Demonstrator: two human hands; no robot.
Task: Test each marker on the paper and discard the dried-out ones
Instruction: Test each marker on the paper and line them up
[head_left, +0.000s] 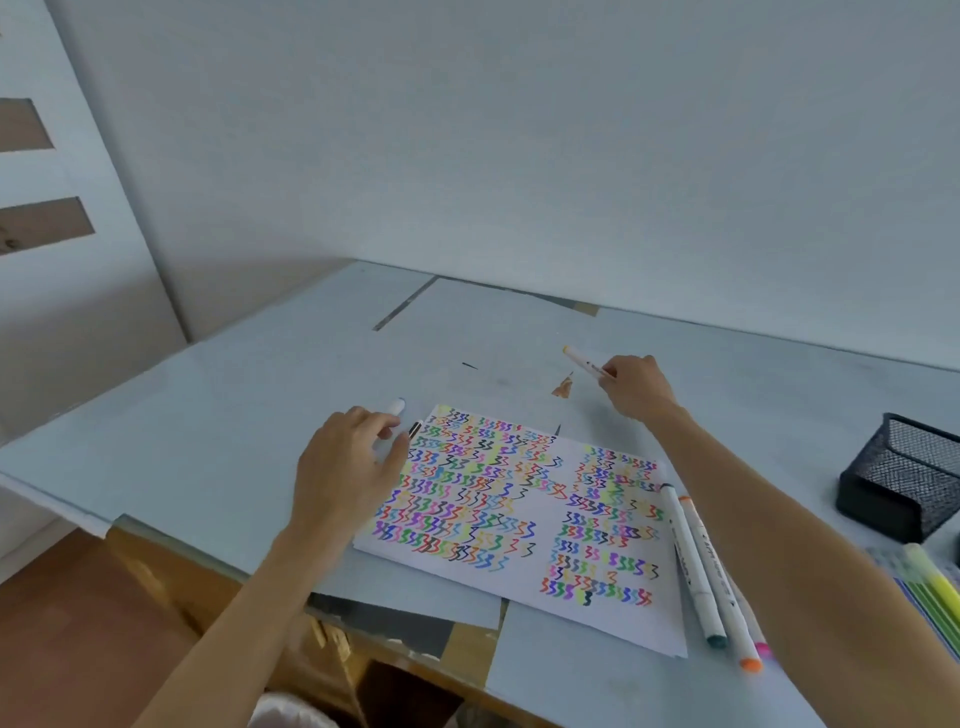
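Two hands working: right hand is pinching a light, stiff yellow-tipped marker mid-barrel at 1 o'clock; left hand is gripping a white marker at the paper's 10 o'clock corner.

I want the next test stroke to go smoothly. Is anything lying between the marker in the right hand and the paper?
Nothing visible does. The right hand holds the marker above bare table, beyond the paper's far edge; only a small brown scrap lies nearby.

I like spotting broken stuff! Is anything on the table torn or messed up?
Yes. The table covering is torn beyond the paper, a brown patch showing through. More is peeled at the front edge.
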